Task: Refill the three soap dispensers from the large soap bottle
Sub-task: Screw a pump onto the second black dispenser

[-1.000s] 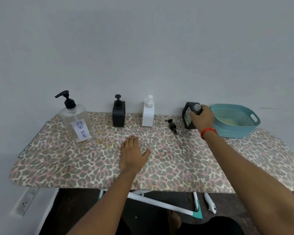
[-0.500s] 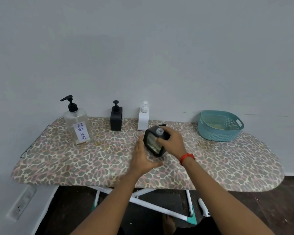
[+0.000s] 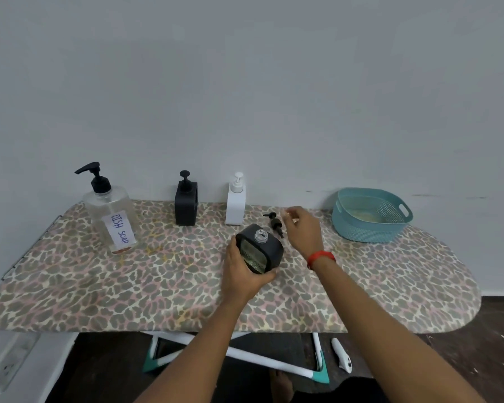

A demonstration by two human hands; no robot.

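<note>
The left hand (image 3: 242, 274) grips the uncapped black dispenser (image 3: 269, 251), fingers up its left side and thumb curled under its lower corner. The dispenser is tilted, its clear threaded neck bare and pointing up and away from the person; whether its base touches the cover cannot be told. Just to its right the right hand (image 3: 303, 231) hovers above the board with fingers loosely bent and blurred at the tips, nothing visible in them, a red wristband (image 3: 321, 257) on the wrist. Between that hand and the dispenser's neck a loose black pump head (image 3: 275, 223) lies on its side, close to both. Along the far edge, against the wall, stand the white dispenser (image 3: 235, 203) and a second black dispenser (image 3: 186, 205), both with pumps on, apart from each other. Further left, nearer the board's left end, the large soap bottle (image 3: 111, 216) stands upright with a handwritten DISH SOAP label, well apart from the left hand across a stretch of bare cover. A teal basket (image 3: 371, 228) sits at the back right, near the right hand. The ironing board (image 3: 157, 271) has open cover along its whole near edge and at its rounded right end past the basket.
</note>
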